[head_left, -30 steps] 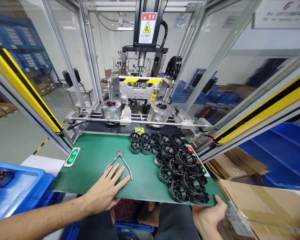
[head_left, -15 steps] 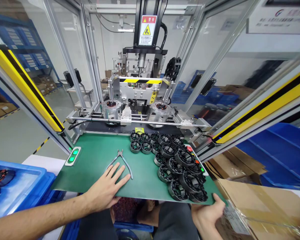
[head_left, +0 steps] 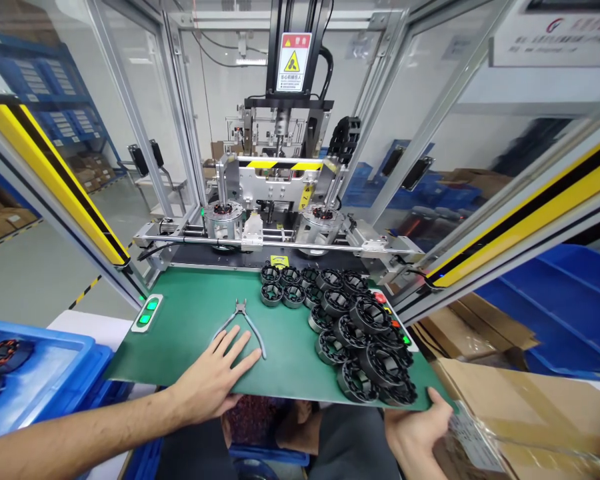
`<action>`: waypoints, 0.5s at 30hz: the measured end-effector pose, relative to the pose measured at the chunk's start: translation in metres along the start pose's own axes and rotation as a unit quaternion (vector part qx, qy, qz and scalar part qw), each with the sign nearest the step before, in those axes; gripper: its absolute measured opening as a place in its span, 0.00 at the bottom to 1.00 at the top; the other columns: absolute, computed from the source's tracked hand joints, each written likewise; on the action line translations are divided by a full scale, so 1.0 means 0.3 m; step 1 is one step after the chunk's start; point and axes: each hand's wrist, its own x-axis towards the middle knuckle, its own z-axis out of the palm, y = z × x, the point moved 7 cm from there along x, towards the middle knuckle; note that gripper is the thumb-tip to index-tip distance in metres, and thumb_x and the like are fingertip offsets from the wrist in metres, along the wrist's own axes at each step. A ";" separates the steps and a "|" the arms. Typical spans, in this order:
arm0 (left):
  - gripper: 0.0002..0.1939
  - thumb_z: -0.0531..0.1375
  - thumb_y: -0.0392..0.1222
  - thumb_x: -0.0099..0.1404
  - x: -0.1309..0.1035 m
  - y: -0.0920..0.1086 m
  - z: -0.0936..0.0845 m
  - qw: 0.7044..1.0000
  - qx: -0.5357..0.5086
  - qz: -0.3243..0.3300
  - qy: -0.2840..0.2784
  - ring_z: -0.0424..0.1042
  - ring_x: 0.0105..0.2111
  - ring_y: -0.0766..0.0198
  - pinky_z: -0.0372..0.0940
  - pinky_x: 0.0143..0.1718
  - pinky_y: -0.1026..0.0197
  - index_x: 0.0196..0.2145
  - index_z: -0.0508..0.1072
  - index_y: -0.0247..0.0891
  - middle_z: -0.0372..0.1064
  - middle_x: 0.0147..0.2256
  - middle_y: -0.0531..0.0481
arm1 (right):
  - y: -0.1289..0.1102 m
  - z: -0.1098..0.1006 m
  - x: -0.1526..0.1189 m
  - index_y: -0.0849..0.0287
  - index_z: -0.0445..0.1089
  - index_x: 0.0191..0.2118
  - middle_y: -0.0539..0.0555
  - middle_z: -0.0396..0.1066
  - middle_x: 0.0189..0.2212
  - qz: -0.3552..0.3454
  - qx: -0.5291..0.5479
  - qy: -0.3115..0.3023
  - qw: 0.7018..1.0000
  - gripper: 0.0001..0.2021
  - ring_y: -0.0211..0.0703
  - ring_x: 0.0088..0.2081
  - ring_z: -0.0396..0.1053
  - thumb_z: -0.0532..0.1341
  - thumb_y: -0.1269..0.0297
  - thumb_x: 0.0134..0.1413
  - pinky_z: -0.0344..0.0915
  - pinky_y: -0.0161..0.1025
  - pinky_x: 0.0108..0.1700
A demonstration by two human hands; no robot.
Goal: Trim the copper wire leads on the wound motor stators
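Note:
My left hand point(head_left: 220, 372) lies flat with fingers spread at the front edge of the green worktop point(head_left: 180, 333). Its fingertips rest by the handles of the pliers point(head_left: 258, 335), which lie with their legs apart and jaws pointing away from me. My right hand point(head_left: 423, 423) holds the worktop's front right corner, thumb on top; its other fingers are hidden beneath. Just left of that thumb, several black ring-shaped motor stators point(head_left: 356, 381) are grouped and partly stacked along the right side of the worktop.
Behind the worktop stands a machine with two metal cylindrical fixtures point(head_left: 223, 223), a rail point(head_left: 305, 245) crossing in front. Green-lit buttons point(head_left: 147, 313) sit at the left, a red button point(head_left: 379, 297) at the right. Blue bins point(head_left: 55, 347) flank me on the left, a cardboard box point(head_left: 525, 413) on the right.

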 end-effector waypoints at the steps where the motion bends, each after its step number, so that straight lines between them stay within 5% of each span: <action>1: 0.58 0.73 0.40 0.67 0.000 0.000 -0.002 1.000 0.000 0.000 -0.003 0.45 0.84 0.25 0.49 0.81 0.22 0.85 0.48 0.50 0.46 0.84 0.33 | 0.000 0.000 0.002 0.45 0.64 0.30 0.55 0.81 0.38 -0.002 0.003 -0.001 1.000 0.16 0.58 0.53 0.82 0.68 0.50 0.33 0.86 0.50 0.53; 15: 0.58 0.73 0.40 0.67 -0.003 0.000 0.002 1.000 0.002 0.003 -0.001 0.45 0.83 0.25 0.49 0.81 0.22 0.85 0.48 0.50 0.45 0.84 0.31 | 0.021 -0.022 0.017 0.47 0.69 0.31 0.54 0.83 0.39 0.012 0.019 0.017 1.000 0.15 0.55 0.53 0.83 0.69 0.52 0.35 0.86 0.45 0.54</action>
